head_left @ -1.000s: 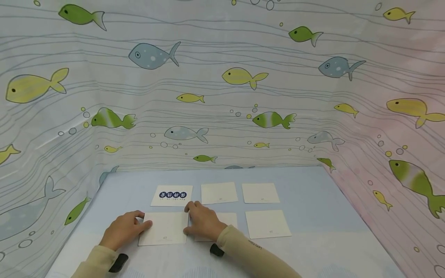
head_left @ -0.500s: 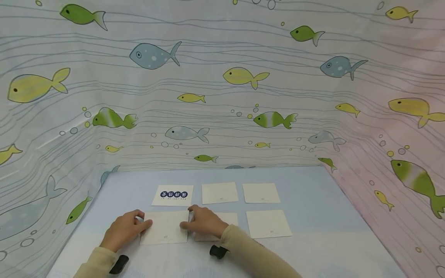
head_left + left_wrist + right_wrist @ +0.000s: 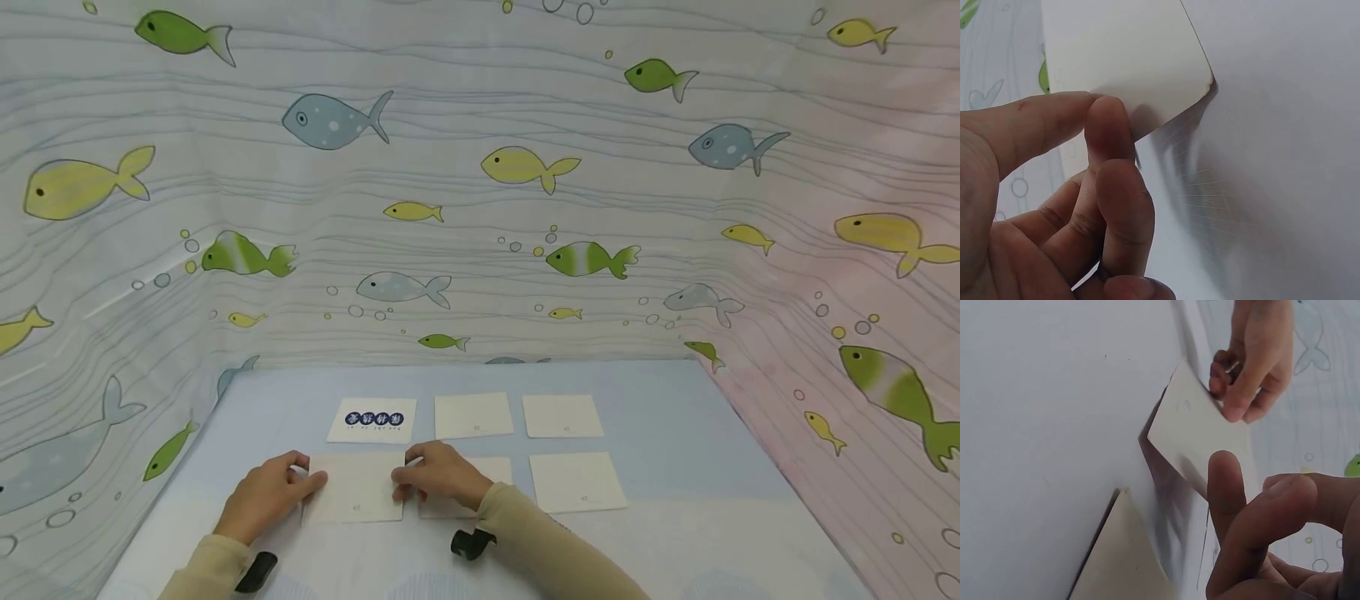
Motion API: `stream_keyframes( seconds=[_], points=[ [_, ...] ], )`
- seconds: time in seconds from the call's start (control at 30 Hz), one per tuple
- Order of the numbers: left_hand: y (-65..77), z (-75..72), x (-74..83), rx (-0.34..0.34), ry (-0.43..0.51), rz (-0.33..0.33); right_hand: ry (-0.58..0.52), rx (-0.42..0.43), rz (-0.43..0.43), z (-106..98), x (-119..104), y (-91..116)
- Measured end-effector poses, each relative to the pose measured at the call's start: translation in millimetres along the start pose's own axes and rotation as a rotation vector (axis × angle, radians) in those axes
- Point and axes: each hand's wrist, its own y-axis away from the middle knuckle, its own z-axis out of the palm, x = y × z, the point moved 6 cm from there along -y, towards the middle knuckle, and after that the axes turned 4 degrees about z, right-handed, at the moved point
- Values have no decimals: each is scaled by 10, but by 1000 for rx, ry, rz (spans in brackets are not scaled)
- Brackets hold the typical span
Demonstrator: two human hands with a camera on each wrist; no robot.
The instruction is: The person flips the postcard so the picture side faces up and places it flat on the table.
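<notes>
A white card [image 3: 356, 492] with a small faint mark lies between both hands in the front row, at the left. Thumb and fingers of my left hand [image 3: 262, 500] pinch its left edge. On the opposite edge, the right hand [image 3: 446, 479] has thumb and curled fingertips at the border. In the right wrist view the card [image 3: 1191, 437] is tilted, one edge raised with shadow beneath. The left wrist view shows a bare corner of the card [image 3: 1129, 44] beside the pinching fingertips. A second white card [image 3: 497, 470] is partly hidden under the right hand.
Behind them lies a card with blue circles and characters [image 3: 372, 420], face up. Two blank cards [image 3: 474, 414] [image 3: 562, 415] continue that back row; another card [image 3: 577, 482] lies front right. A fish-patterned curtain [image 3: 480, 233] surrounds the pale blue table [image 3: 675, 533].
My right thumb and fingers have shifted along the card's right edge, the fingers curling in closer. The left hand stays at its edge, and the other cards have not moved.
</notes>
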Motion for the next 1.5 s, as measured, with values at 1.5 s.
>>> stream_keyframes(
  seconds=[1.5],
  points=[
    [64,-87,-1,124,107,10,61,127,-162,-31,-79,1]
  ],
)
